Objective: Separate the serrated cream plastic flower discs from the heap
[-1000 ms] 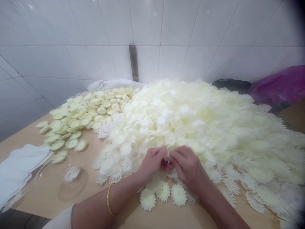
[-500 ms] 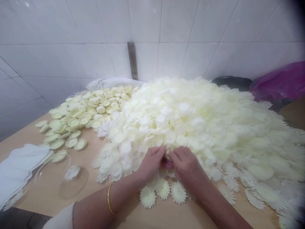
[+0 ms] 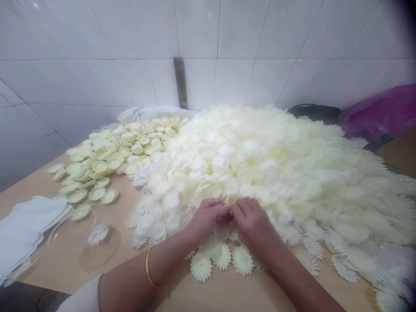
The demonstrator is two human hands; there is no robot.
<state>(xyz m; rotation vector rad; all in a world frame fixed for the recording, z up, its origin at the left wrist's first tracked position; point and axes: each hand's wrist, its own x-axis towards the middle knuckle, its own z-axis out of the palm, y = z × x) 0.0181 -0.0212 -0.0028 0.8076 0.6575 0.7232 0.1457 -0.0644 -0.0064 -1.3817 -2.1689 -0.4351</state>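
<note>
My left hand [image 3: 208, 219] and my right hand [image 3: 251, 219] meet at the front of a big heap of pale, flower-shaped cutouts [image 3: 234, 156]. Fingers and thumbs on both sides are pinched together, almost touching. Whatever lies between them is hidden by the fingers. Just below my hands, a few single flower cutouts [image 3: 200, 266] with notched edges and a small dark centre dot lie flat on the wooden table [image 3: 182, 290]. A gold bangle [image 3: 147, 266] circles my left wrist.
Left of the heap is a pile of thicker, stacked yellowish flower pieces [image 3: 123, 151]. White cloth or sheets [image 3: 29, 234] lie at the left edge, near a clear round container [image 3: 99, 236]. A purple bag [image 3: 383, 108] sits back right. The tiled wall [image 3: 130, 34] stands behind.
Both hands have drawn closer together, with the fingertips now nearly meeting. The piles and loose cutouts stay as they were.
</note>
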